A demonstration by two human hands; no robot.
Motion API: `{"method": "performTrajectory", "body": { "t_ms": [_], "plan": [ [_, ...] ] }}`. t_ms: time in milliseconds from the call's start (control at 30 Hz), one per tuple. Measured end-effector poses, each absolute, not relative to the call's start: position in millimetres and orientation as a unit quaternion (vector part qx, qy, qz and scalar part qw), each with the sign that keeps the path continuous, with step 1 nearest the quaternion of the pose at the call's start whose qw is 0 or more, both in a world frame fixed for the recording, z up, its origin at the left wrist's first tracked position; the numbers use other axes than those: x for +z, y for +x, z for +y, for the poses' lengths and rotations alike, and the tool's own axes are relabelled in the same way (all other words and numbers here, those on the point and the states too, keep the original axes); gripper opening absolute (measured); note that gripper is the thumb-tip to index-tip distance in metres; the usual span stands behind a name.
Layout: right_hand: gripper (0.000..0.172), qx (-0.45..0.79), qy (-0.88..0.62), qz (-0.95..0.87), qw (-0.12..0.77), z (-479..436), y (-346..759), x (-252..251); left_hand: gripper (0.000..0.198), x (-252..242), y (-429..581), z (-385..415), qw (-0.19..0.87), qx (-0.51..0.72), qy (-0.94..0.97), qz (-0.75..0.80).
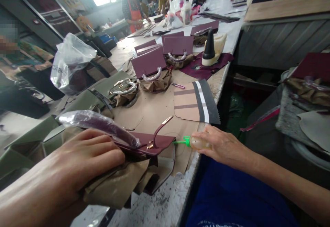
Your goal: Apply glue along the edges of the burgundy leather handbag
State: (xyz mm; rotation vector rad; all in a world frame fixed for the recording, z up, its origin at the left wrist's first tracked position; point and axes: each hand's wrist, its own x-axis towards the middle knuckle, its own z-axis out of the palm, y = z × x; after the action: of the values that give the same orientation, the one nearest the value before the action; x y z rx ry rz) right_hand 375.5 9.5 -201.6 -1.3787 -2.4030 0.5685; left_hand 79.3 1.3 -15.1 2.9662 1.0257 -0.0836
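Observation:
My left hand (85,158) lies flat, fingers together, on a maroon handbag (152,144) stuffed with brown paper, pressing it to the table edge. The bag's handle (103,123) is wrapped in clear plastic, and a thin maroon strap with a gold tip (161,126) sticks up from the flap. My right hand (219,144) is closed round a small squeeze bottle (198,143) with a green nozzle (183,141). The nozzle tip touches the right edge of the bag's flap.
Olive bags (113,86) and several maroon bags (149,63) line the long table. A striped tan and black leather panel (196,101) lies ahead near the edge. A clear plastic bag (69,62) stands left. People work at the far end and on the left.

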Motion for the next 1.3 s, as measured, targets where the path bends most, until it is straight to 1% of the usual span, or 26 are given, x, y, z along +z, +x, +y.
{"method": "performTrajectory", "body": {
  "t_ms": [67, 233, 400, 567, 767, 867, 933, 1033, 1167, 1300],
  "plan": [
    [0.047, 0.189, -0.481, -0.841, 0.159, 8, 376, -202, 0.022, -17, 77, -3, -0.009, -0.029, 0.945, 0.326],
    [0.049, 0.234, -0.438, -0.857, 0.139, 4, 377, -200, 0.028, -22, 74, -11, -0.029, -0.004, 0.941, 0.337],
    [0.045, 0.182, -0.467, -0.851, 0.158, 7, 376, -204, 0.027, -23, 72, -15, -0.045, 0.009, 0.941, 0.335],
    [0.05, 0.232, -0.432, -0.862, 0.132, 0, 376, -199, 0.023, -20, 72, -17, 0.011, -0.001, 0.936, 0.353],
    [0.037, 0.161, -0.496, -0.839, 0.156, 10, 374, -205, 0.023, -21, 67, -19, 0.032, -0.024, 0.932, 0.36],
    [0.036, 0.145, -0.489, -0.846, 0.153, 13, 373, -208, 0.02, -21, 69, -20, 0.037, -0.007, 0.93, 0.366],
    [0.037, 0.145, -0.478, -0.853, 0.153, 11, 373, -209, 0.023, -20, 71, -21, 0.036, 0.009, 0.926, 0.376],
    [0.041, 0.156, -0.468, -0.857, 0.15, 7, 373, -209, 0.028, -19, 74, -22, 0.032, 0.028, 0.924, 0.38],
    [0.042, 0.204, -0.456, -0.855, 0.139, 1, 371, -206, 0.022, -20, 74, -21, 0.031, 0.049, 0.932, 0.359],
    [0.045, 0.26, -0.454, -0.844, 0.118, -6, 370, -201, 0.022, -22, 72, -21, 0.023, 0.057, 0.935, 0.348]
  ]
}}
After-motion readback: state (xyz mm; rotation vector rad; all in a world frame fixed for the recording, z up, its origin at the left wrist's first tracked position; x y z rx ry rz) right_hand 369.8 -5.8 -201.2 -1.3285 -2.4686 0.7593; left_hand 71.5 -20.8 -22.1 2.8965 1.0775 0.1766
